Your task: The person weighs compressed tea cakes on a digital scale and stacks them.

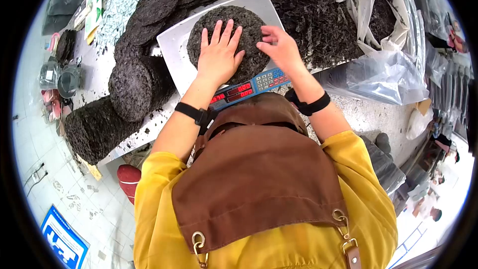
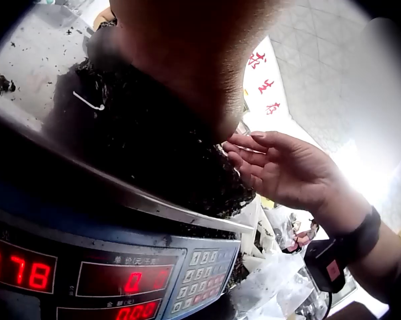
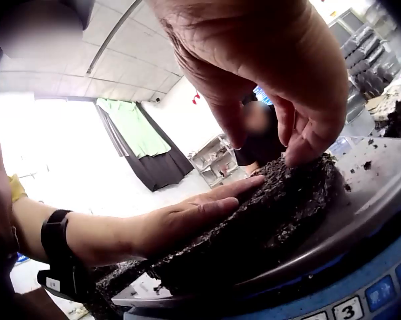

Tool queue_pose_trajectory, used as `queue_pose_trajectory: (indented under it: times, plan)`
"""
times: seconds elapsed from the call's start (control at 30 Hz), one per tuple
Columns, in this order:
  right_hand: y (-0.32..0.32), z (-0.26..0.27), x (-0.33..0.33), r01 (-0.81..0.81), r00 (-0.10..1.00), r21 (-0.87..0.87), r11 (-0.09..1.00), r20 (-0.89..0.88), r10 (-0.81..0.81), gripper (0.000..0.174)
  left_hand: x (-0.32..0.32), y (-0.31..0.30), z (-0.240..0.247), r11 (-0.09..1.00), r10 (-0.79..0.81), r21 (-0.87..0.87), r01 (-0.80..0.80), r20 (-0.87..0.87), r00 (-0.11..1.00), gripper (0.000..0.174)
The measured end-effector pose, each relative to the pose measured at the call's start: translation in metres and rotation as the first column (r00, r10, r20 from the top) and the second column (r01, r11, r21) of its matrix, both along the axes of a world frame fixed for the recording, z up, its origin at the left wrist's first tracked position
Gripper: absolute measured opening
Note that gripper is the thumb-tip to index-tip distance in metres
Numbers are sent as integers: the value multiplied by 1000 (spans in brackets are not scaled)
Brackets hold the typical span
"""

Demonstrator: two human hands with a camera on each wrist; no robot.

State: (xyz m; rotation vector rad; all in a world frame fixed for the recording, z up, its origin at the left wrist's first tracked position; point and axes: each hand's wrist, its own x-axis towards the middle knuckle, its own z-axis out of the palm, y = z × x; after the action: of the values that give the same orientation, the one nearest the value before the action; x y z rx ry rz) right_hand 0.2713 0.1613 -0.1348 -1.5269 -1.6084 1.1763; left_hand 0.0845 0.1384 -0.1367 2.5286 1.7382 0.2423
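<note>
A round, dark disc of dried seaweed (image 1: pixel 249 17) lies on the metal pan (image 1: pixel 172 45) of an electronic scale. My left hand (image 1: pixel 219 52) rests flat on top of it, fingers spread. At the disc's right edge is my right hand (image 1: pixel 281 47), its fingers loosely bent and the thumb apart from them. In the right wrist view, the fingertips (image 3: pixel 299 155) of that hand are right at the disc's upper surface. The scale's display (image 2: pixel 134 283) glows with red digits, beside a keypad (image 2: pixel 199 277).
More seaweed discs (image 1: pixel 157 2) are stacked behind and left of the scale, with a roll-like stack (image 1: pixel 97 129) at the table's edge. Loose seaweed (image 1: pixel 318 30) spreads to the right, near a plastic bag (image 1: pixel 383 77). Clear jars (image 1: pixel 68 79) stand far left. Another person (image 3: pixel 257 127) is beyond the table.
</note>
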Motion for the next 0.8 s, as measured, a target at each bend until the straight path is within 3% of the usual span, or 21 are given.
queue_pose_trajectory:
  times: [0.1,0.17,0.2,0.27,0.3,0.4,0.47,0.53,0.6,0.63,0.67,0.73,0.77,0.8]
  plan:
    - [5,1,5,89,990,162,983,97,-105,51,3,0,3,1000,8,-16,-8,2,1000,58]
    - [9,-7,14,85,996,-105,991,27,-82,53,2,0,5,1000,12,-29,-12,14,1000,59]
    - [8,-13,16,-17,982,-16,1000,187,20,57,1,-2,6,1000,14,-20,-14,15,1000,59]
    - [16,2,14,-82,943,-99,992,314,109,58,1,-1,10,999,8,-51,-5,60,998,60]
    - [27,-1,18,-82,974,-140,987,198,109,61,0,-2,12,998,7,-58,-2,88,996,60]
    - [44,-8,11,-118,940,23,993,325,104,61,-2,-4,13,998,15,-68,-1,205,979,61]
    - [61,-1,1,-282,935,-209,936,158,317,64,-4,-5,15,996,51,-82,-28,286,957,61]
    - [81,5,-3,-400,916,-423,813,-200,347,56,-11,-8,25,990,121,-107,-87,367,922,64]
    - [120,-4,1,-427,886,-374,823,-356,298,51,-40,-20,46,958,286,-86,-273,253,924,67]
    - [137,23,-2,-365,887,-399,841,-424,184,45,-66,-28,48,925,358,41,-379,249,900,72]
    - [164,13,2,-317,844,-338,886,-527,101,43,-95,-38,47,865,426,167,-473,251,869,77]
    - [219,-3,10,-219,814,-414,883,-577,-69,42,-140,-59,46,743,651,124,-657,91,754,89]
    - [242,-9,11,-263,753,-404,876,-653,-75,38,-157,-72,40,711,703,37,-702,-27,711,96]
    - [265,-20,11,-201,767,-423,883,-629,-127,33,-170,-82,30,668,731,-45,-742,-146,667,102]
